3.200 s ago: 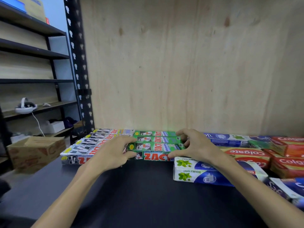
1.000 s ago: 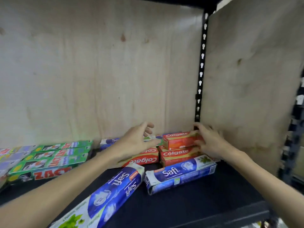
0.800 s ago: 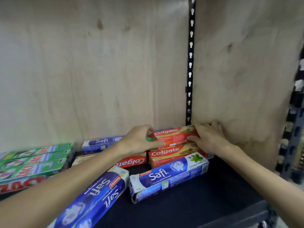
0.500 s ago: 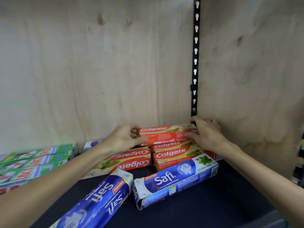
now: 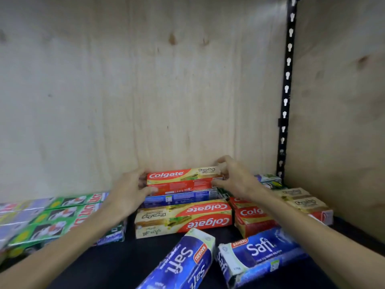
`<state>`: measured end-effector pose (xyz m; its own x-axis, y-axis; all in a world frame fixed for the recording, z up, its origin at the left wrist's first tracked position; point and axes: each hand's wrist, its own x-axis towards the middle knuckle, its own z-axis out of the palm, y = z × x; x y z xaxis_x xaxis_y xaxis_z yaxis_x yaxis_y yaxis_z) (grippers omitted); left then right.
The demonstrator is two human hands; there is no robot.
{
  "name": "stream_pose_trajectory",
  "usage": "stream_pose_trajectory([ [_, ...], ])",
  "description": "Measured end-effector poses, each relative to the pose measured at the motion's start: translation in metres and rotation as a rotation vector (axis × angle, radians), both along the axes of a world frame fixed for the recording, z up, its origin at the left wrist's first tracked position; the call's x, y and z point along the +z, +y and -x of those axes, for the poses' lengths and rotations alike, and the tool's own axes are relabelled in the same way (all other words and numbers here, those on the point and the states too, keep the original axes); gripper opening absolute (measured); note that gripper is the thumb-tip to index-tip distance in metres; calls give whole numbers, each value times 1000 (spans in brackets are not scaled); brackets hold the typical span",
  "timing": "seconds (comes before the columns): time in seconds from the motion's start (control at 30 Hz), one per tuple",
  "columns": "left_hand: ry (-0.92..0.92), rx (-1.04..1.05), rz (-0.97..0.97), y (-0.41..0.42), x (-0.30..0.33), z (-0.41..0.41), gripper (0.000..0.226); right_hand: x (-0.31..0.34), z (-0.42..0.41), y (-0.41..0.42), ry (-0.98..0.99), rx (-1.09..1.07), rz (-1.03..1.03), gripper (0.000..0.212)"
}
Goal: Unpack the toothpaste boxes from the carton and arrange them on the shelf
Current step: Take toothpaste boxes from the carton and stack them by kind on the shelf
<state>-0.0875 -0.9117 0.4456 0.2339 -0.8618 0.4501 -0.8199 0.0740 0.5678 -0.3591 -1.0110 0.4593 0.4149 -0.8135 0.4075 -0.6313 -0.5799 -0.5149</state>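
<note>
A red Colgate box (image 5: 183, 180) is held level near the plywood back wall, above a blue box (image 5: 179, 198). My left hand (image 5: 129, 190) grips its left end and my right hand (image 5: 235, 180) pinches its right end. Below lie two Colgate boxes (image 5: 183, 217) printed upside down. More Colgate boxes (image 5: 252, 217) are stacked at the right under my right forearm. Two blue Safi boxes (image 5: 258, 257) lie loose at the front of the dark shelf (image 5: 116, 259). Green toothpaste boxes (image 5: 52, 217) are stacked at the left. The carton is out of view.
The plywood back wall (image 5: 145, 90) and side wall (image 5: 337, 111) close the shelf bay. A black slotted upright (image 5: 286, 90) stands in the right corner. Beige-ended Colgate boxes (image 5: 302, 203) lie against the right wall.
Both hands have carried the Colgate box leftward from the right corner stack to the middle of the back wall, over the blue box. The view has panned left.
</note>
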Motion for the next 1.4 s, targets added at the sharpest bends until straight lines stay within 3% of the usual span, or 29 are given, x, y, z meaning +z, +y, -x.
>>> stream_pose_trajectory([
  [0.1, -53, 60, 33, 8, -3, 3, 26, -1, 14, -2, 83, 27, 3, 37],
  [0.17, -102, 118, 54, 10, -1, 7, 24, -3, 27, -6, 71, -27, -5, 49],
  [0.27, -360, 247, 135, 10, 5, 27, 33, -5, 54, -10, 30, -138, 5, 50],
  [0.33, -414, 216, 185, 10, 14, 55, 24, -8, 74, -11, 59, -222, 71, 45],
  [0.43, -332, 62, 26, 3, 19, 102, 20, -14, 101, -7, 186, -383, 163, 45],
  [0.53, -374, -26, -186, -13, 14, 141, 37, -20, 114, -6, 343, -490, 89, 52],
  [0.63, -414, -55, -264, -25, 9, 165, 43, -21, 121, -5, 349, -492, 17, 56],
  [0.83, -162, -70, -272, -31, 7, 183, 48, -25, 125, 1, 152, -422, 5, 53],
  [0.93, -67, -68, -240, -30, 2, 188, 50, -24, 126, 3, 105, -418, 73, 63],
  [1.27, 181, -30, 128, -13, 3, 188, 88, 5, 131, 44, -224, -344, 204, 76],
  [1.33, 164, -18, 148, 3, 6, 180, 73, 14, 128, 60, -242, -335, 183, 76],
  [1.4, 160, -33, 172, 27, 13, 169, 37, 18, 123, 76, -246, -326, 163, 78],
])
